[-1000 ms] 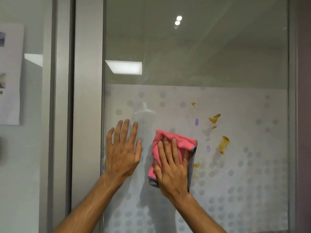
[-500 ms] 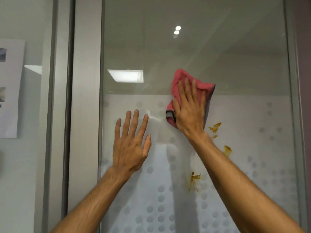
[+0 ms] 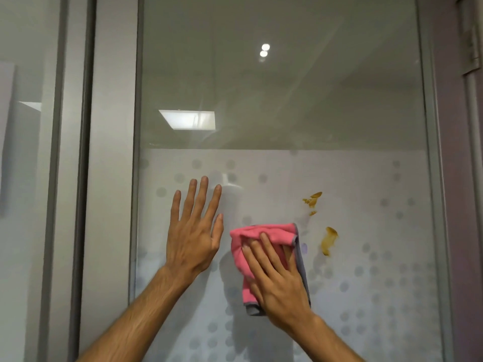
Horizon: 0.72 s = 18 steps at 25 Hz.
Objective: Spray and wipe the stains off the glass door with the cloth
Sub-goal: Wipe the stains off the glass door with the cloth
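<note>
The glass door (image 3: 287, 100) fills the view, clear on top and frosted with grey dots lower down. My right hand (image 3: 277, 280) presses a folded pink cloth (image 3: 257, 236) with a grey edge flat against the frosted part. My left hand (image 3: 194, 231) lies flat on the glass to the left of the cloth, fingers spread, holding nothing. Yellow-brown stains sit to the right of the cloth: a cluster of small smears (image 3: 312, 201) above and a longer streak (image 3: 328, 240) beside the cloth's right edge. No spray bottle is in view.
A grey metal door frame (image 3: 112, 178) runs down the left of the pane, with another glass panel (image 3: 26, 152) beyond it. The frame's right post (image 3: 431, 178) and a purple-grey wall with a hinge (image 3: 470, 35) border the right side.
My right hand swept the cloth from low on the glass up to the frosted band's top edge, then back down. A stain below the cloth half a second ago no longer shows. My left hand stayed flat.
</note>
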Available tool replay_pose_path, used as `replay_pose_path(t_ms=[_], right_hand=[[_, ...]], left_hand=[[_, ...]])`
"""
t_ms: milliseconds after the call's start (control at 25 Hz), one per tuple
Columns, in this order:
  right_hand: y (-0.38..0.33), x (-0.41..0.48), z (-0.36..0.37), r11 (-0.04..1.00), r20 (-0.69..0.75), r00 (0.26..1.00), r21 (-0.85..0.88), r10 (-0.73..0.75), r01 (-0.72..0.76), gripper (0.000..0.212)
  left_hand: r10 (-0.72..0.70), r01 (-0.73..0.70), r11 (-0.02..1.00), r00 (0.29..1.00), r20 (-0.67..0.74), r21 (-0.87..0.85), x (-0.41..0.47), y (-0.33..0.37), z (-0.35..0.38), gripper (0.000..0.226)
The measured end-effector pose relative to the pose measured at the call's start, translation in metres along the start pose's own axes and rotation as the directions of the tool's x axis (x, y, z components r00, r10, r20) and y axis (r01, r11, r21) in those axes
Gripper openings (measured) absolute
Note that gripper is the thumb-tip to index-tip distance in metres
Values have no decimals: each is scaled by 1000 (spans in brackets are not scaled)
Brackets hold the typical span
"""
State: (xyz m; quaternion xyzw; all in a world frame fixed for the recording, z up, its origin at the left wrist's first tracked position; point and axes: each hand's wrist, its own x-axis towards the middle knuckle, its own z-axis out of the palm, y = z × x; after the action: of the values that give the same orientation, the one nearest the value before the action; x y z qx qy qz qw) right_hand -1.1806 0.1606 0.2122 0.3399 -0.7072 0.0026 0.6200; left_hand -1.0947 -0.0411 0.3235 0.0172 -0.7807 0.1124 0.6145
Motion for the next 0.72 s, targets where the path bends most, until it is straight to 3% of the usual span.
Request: replay_pose_path(t_ms=[240, 320, 400, 480, 720], right_hand=[[71, 133, -27, 999, -46, 999, -41, -24, 22, 70], [97, 172, -41, 994, -127, 986, 25, 108, -106, 63], [105, 184, -47, 939, -200, 928, 208, 316, -275, 62], [90, 164, -42, 903, -194, 902, 278, 386, -327, 59], [28, 15, -10, 972, -53, 976, 116, 210, -203, 63]], left_hand=[[-50, 50, 999, 999, 10, -12, -3, 4, -1, 66], [-52, 52, 999, 999, 16, -7, -7, 4, -1, 66], [-61, 61, 998, 998, 31, 1, -12, 3, -1, 66], [-63, 63, 998, 997, 50, -4, -20, 3, -1, 66], [-49, 50, 999, 994, 101, -8, -44, 15, 2, 66]])
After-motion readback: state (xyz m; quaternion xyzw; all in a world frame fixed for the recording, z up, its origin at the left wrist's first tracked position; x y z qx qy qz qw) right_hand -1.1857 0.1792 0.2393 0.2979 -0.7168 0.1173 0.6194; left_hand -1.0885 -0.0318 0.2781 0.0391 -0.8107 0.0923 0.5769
